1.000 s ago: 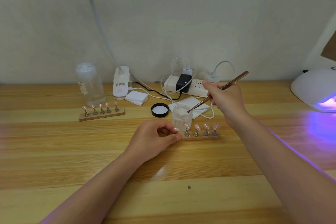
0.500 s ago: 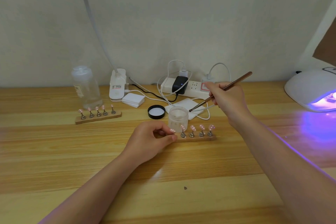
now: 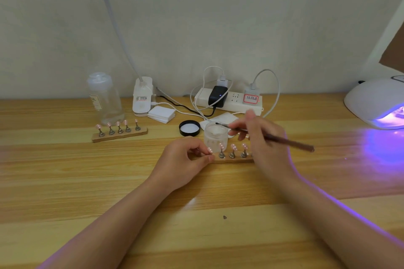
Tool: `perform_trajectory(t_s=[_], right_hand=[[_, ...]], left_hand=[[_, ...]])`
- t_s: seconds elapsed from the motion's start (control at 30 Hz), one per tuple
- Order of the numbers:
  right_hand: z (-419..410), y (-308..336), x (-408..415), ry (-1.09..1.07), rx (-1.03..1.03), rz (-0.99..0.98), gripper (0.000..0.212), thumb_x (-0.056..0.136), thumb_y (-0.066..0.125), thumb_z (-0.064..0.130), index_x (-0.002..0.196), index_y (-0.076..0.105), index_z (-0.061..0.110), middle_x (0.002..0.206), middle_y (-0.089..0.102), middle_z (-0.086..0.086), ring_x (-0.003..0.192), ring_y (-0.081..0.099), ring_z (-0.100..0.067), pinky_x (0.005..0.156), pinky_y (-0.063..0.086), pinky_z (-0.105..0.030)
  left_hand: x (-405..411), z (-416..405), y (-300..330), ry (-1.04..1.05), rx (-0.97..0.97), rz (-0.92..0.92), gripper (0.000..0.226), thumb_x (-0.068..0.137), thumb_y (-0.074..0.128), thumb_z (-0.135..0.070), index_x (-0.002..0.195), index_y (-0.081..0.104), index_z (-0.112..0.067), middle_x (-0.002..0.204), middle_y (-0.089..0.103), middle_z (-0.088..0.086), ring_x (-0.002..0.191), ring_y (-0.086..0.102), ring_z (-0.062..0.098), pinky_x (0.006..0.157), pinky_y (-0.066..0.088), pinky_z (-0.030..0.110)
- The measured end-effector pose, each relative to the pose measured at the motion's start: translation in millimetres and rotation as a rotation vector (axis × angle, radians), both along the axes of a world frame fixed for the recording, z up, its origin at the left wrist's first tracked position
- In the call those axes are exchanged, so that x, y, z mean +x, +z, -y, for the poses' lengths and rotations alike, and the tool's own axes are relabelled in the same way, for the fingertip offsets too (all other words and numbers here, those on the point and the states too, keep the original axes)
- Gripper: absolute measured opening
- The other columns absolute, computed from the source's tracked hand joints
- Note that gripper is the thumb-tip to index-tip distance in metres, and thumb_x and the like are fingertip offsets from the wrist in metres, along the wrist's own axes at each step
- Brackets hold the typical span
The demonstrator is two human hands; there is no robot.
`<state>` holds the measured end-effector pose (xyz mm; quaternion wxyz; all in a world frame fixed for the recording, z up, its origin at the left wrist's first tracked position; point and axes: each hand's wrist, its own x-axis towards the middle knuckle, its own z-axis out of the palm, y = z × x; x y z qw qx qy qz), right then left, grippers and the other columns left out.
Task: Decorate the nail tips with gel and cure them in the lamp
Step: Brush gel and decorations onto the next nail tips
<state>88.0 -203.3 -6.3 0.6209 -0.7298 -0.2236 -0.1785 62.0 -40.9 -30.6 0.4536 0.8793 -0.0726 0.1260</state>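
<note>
A wooden table stands against a pale wall. The left hand rests on the table, its curled fingers pinching the left end of a wooden strip that carries pink nail tips on small metal stands. The right hand grips a thin brush, bristle end over the open gel jar just behind the strip; contact with the gel cannot be determined. The jar's black lid lies beside it. A second strip of nail tips sits to the left, near a clear bottle. The curing lamp glows violet at far right. A power strip lies along the wall.
</note>
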Motion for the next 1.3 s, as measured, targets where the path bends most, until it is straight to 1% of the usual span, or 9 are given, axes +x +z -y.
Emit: perform_trajectory(t_s=[0.13,0.27,0.37,0.5,0.57,0.7,0.8,1.13,1.3], right_hand=[[-1.0,-18.0,-8.3,-0.031,-0.159,0.264,0.027,0.089,0.046,0.033,0.071,0.064,0.023,0.068,0.062,0.011,0.071,0.056,-0.004,0.069,0.042,-0.017],[0.9,-22.4,-9.6,-0.058,-0.148,0.299,0.034,0.088,0.047,0.032,0.063,0.063,0.016,0.06,0.06,0.002,0.064,0.054,-0.01,0.065,0.044,-0.028],[2.1,-23.8,-10.4,-0.037,-0.113,0.278,0.035,0.09,0.04,0.031,0.063,0.059,0.021,0.059,0.058,0.008,0.063,0.054,-0.005,0.065,0.043,-0.024],[-0.1,-25.7,-10.1,-0.004,-0.074,0.267,0.036,0.092,0.032,0.03,0.065,0.057,0.027,0.06,0.056,0.011,0.065,0.054,-0.002,0.066,0.042,-0.021],[-0.6,-26.6,-9.1,-0.003,-0.107,0.289,0.04,0.093,0.031,0.028,0.066,0.06,0.02,0.062,0.056,0.014,0.066,0.053,-0.001,0.067,0.042,-0.024],[-1.3,-27.9,-7.3,-0.023,-0.155,0.333,0.046,0.093,0.032,0.026,0.066,0.064,0.009,0.064,0.052,0.02,0.066,0.05,0.004,0.067,0.036,-0.016],[-1.8,-29.0,-6.7,-0.027,-0.159,0.331,0.046,0.093,0.033,0.028,0.067,0.065,0.009,0.064,0.051,0.022,0.066,0.049,0.003,0.067,0.037,-0.016],[-3.1,-31.1,-3.4,-0.045,-0.16,0.346,0.044,0.094,0.035,0.026,0.069,0.065,0.008,0.065,0.053,0.021,0.067,0.051,0.002,0.066,0.038,-0.014],[-2.9,-31.8,-3.0,-0.041,-0.168,0.34,0.043,0.094,0.035,0.028,0.069,0.066,0.01,0.066,0.056,0.018,0.067,0.053,-0.001,0.066,0.041,-0.021]], left_hand=[[0.0,0.8,-2.4,-0.016,0.057,0.05,0.008,0.077,0.072,-0.017,0.074,0.065,-0.021,0.078,0.065,-0.006,0.081,0.058,0.008,0.077,0.047,0.027],[-0.9,0.8,-4.0,-0.009,0.087,0.12,0.01,0.078,0.071,-0.014,0.076,0.065,-0.021,0.081,0.065,-0.009,0.082,0.058,0.004,0.077,0.045,0.02],[-1.5,0.2,-1.6,0.022,-0.037,0.153,0.012,0.076,0.071,-0.006,0.076,0.066,-0.017,0.076,0.066,-0.01,0.076,0.059,-0.001,0.069,0.041,0.008],[-2.8,-0.1,2.5,0.006,-0.183,0.132,0.021,0.076,0.07,-0.001,0.074,0.067,-0.022,0.071,0.067,-0.008,0.064,0.065,0.006,0.062,0.049,0.023],[-3.6,0.3,4.0,-0.016,-0.223,0.135,0.027,0.076,0.069,0.001,0.075,0.067,-0.025,0.074,0.068,-0.003,0.062,0.066,0.009,0.06,0.052,0.023],[-3.3,1.0,4.4,-0.039,-0.219,0.135,0.028,0.076,0.069,0.001,0.085,0.069,-0.026,0.077,0.068,-0.005,0.067,0.064,0.007,0.062,0.052,0.021],[-1.8,0.4,3.1,-0.035,-0.213,0.126,0.027,0.076,0.069,-0.001,0.092,0.068,-0.023,0.078,0.069,-0.005,0.072,0.063,0.01,0.064,0.052,0.027],[-1.0,0.4,2.3,-0.032,-0.221,0.113,0.026,0.076,0.07,-0.003,0.091,0.069,-0.025,0.08,0.069,-0.001,0.077,0.063,0.02,0.065,0.052,0.038],[0.1,0.0,2.2,-0.033,-0.209,0.107,0.024,0.077,0.069,-0.003,0.091,0.069,-0.022,0.081,0.069,0.001,0.076,0.063,0.02,0.062,0.05,0.032]])
